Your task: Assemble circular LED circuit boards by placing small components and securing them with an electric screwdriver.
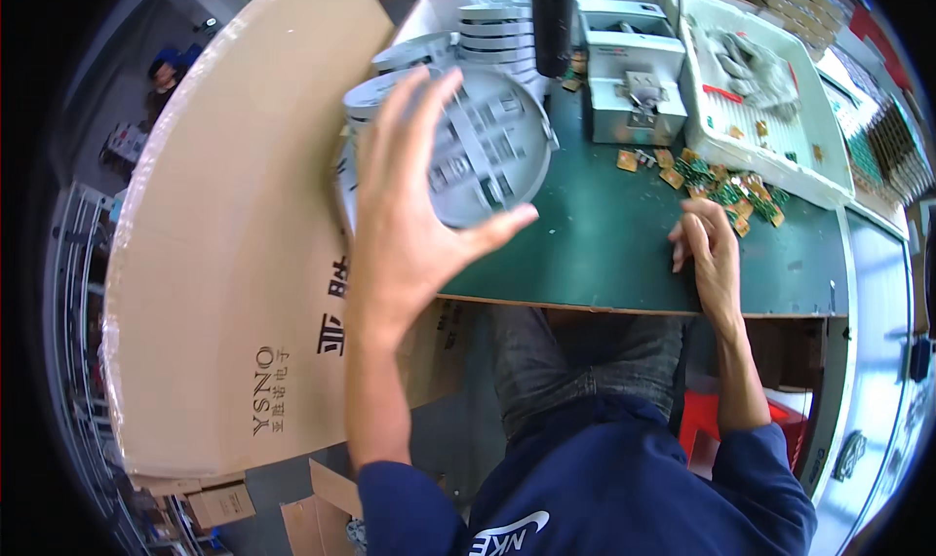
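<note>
My left hand point(409, 200) is raised on the left with its fingers and thumb spread wide. Just behind it is a round grey plastic housing point(497, 147), tilted so that its inner face with slots and small fittings shows. Whether the fingers touch its rim, I cannot tell. My right hand point(714, 254) hovers over the green tabletop near the front edge, its fingers curled together. Anything inside that grip is hidden. Beyond it lies a loose pile of small green and orange circuit boards point(731, 191).
Several stacked round white housings point(495, 41) stand at the back left. A metal fixture box point(639, 117) sits mid-back, near a black upright post point(552, 25). On the right a white foam tray point(770, 164) holds a grey glove point(756, 69). A large cardboard sheet point(224, 244) borders the left side.
</note>
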`<act>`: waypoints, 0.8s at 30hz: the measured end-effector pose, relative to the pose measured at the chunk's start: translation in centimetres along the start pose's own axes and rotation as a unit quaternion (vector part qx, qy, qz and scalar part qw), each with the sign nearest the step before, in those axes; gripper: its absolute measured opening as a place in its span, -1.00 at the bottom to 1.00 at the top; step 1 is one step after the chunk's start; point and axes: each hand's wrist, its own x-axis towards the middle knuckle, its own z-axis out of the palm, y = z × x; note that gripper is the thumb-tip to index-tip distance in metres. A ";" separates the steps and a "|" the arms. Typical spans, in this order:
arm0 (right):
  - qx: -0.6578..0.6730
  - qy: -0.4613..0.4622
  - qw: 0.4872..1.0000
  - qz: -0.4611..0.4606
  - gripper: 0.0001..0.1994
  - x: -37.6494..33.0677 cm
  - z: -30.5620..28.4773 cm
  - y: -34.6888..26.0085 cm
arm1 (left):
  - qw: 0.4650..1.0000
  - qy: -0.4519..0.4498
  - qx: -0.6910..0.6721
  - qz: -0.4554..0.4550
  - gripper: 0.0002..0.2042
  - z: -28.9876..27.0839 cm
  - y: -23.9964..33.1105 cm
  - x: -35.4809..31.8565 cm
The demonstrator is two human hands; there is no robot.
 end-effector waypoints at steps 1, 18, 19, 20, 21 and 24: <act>-0.014 -0.005 1.000 -0.001 -0.73 0.0 0.0 -0.4 | 1.000 0.004 -0.019 -0.002 -0.01 1.8 0.0 -1.5; 0.016 -0.024 1.000 -0.002 -0.54 0.3 -0.2 -1.0 | 0.319 0.016 -0.899 -0.300 -0.12 13.2 1.0 -8.1; 0.016 -0.027 1.000 0.000 -0.54 0.4 -0.3 -0.8 | 0.319 0.020 -0.899 -0.301 -0.12 13.2 0.7 -8.3; 0.023 -0.034 0.999 0.008 -0.55 0.5 -0.5 -0.4 | 0.329 0.009 -0.897 -0.295 -0.12 13.2 0.5 -8.4; 0.031 -0.041 0.999 0.015 -0.56 0.5 -0.6 -0.3 | 0.339 -0.002 -0.895 -0.289 -0.11 13.2 0.3 -8.5; -0.021 -0.040 0.999 -0.001 -0.58 0.3 -0.4 -0.6 | 0.359 0.002 -0.887 -0.291 -0.10 13.1 0.5 -8.4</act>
